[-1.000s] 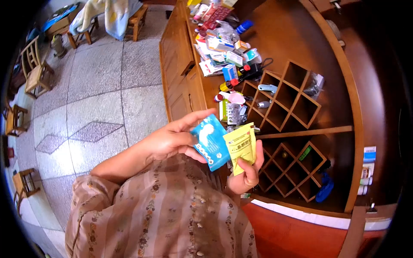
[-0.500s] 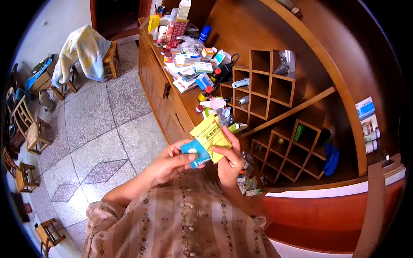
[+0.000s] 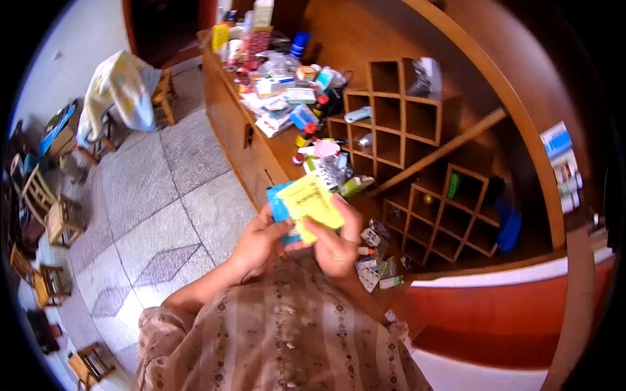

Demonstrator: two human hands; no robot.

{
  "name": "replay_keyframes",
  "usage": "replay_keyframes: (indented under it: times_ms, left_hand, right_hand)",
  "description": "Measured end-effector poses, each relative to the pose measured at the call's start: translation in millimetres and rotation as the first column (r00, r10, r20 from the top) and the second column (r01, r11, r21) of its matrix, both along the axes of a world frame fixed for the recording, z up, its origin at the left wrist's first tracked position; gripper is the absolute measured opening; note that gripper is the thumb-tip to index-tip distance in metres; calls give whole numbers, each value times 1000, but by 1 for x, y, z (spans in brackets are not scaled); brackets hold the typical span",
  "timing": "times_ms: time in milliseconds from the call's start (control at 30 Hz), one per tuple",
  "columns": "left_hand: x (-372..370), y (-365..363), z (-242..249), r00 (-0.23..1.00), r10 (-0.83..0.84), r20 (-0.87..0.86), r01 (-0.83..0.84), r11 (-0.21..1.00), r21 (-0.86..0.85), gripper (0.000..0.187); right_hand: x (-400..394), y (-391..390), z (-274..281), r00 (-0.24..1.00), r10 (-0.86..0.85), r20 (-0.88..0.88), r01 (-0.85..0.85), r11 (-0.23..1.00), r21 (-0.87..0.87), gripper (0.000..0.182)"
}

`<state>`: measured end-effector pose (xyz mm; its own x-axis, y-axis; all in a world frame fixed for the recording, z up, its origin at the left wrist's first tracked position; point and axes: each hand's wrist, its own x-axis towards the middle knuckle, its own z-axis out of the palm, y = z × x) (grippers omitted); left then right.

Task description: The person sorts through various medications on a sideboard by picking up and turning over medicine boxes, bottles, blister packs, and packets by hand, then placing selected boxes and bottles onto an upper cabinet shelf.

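Observation:
A blue packet (image 3: 277,203) is pinched between the thumb and fingers of my left hand (image 3: 259,242). My right hand (image 3: 338,240) grips a yellow packet (image 3: 312,207) with dark print, its thumb on the lower right part. The yellow packet overlaps the blue one and hides much of it. Both hands are in front of my patterned shirt (image 3: 287,326), close to the cabinet edge.
A wooden cabinet (image 3: 228,124) carries a heap of medicine boxes (image 3: 301,96), bottles with red caps (image 3: 305,135) and foil packs. Lattice shelves (image 3: 388,117) stand on the right. Wooden chairs (image 3: 59,208) and a cloth-covered chair (image 3: 120,91) are on the left.
The yellow packet has shifted left and tilted, covering more of the blue packet. The blue packet is now more upright behind it. The view has turned slightly.

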<state>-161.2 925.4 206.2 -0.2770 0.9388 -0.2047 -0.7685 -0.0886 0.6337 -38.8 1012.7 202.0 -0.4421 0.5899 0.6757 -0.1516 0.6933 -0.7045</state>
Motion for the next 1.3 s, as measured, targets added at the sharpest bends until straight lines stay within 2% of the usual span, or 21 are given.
replay_keyframes:
  times_ms: [33, 67, 100, 133, 200, 267, 300, 433, 500, 533, 600, 633, 700, 833, 900, 1033, 1167, 1233, 1300]
  left_hand:
    - [1, -2, 0, 997, -3, 73, 4, 1000, -4, 36]
    - [-1, -2, -7, 995, -57, 80, 53, 997, 53, 38]
    - [3, -2, -3, 992, -37, 119, 35, 999, 19, 42]
    - [1, -3, -9, 981, -112, 158, 98, 991, 95, 45]
    - [7, -3, -21, 982, -101, 162, 88, 993, 83, 45]
    - [19, 2, -15, 999, -1, 52, 6, 996, -88, 39]
    - [20, 5, -23, 999, -20, 40, 24, 994, -110, 36]
    - [22, 15, -40, 997, -57, 55, 66, 978, -196, 32]
    - [29, 18, -29, 995, -92, 47, 102, 955, -279, 35]
    - [32, 18, -23, 994, -99, 48, 109, 952, -287, 35]
    - [36, 19, -16, 987, -124, -106, 64, 893, -445, 43]
    - [37, 20, -17, 987, -123, -102, 65, 892, -448, 43]
    - [36, 19, -20, 971, -200, -134, 123, 890, -438, 45]
    - [42, 22, -21, 972, -201, -119, 125, 879, -461, 43]
    - [42, 23, -21, 975, -190, -115, 118, 883, -454, 43]
    - [43, 25, -22, 980, -165, -113, 102, 899, -426, 41]
    - [43, 22, -24, 989, -129, -75, 92, 923, -374, 37]
    - [43, 22, -24, 992, -116, -48, 91, 926, -366, 35]
    - [46, 24, -22, 994, -109, -33, 89, 925, -370, 34]
  right_hand:
    - [0, -6, 2, 997, 42, 71, -32, 990, -139, 37]
    - [6, -2, 3, 971, -57, 230, 13, 982, 189, 40]
    - [10, -2, 10, 955, -111, 275, 31, 960, 279, 39]
    - [14, -3, 15, 930, -167, 326, 42, 934, 356, 38]
    - [19, -6, 0, 915, -205, 347, 71, 929, 362, 29]
    - [24, -13, -10, 910, -225, 349, 69, 911, 408, 32]
    - [26, -15, -12, 914, -218, 342, 68, 914, 400, 27]
    - [51, -10, -7, 885, -133, 446, 8, 963, 270, 27]
    - [74, -3, -14, 961, -58, 271, 57, 998, 11, 28]
    - [96, 0, -13, 907, -132, 399, 189, 976, -107, 30]
    - [146, 29, -50, 831, -321, 455, 430, 889, -157, 29]
    - [175, 39, -54, 690, -351, 633, 604, 761, -236, 28]
    - [236, 57, -101, 364, -462, 809, 683, 723, 105, 33]
    - [261, 65, -121, 331, -366, 870, 625, 775, 89, 41]
    - [248, 57, -123, 415, -574, 706, 565, 771, 294, 52]
    - [228, 27, -125, 367, -566, 738, 567, 765, 304, 61]
    - [236, 25, -148, 366, -588, 721, 510, 775, 373, 57]
    - [241, 33, -153, 343, -645, 683, 516, 737, 436, 52]
    - [246, 40, -155, 354, -642, 680, 513, 741, 433, 48]
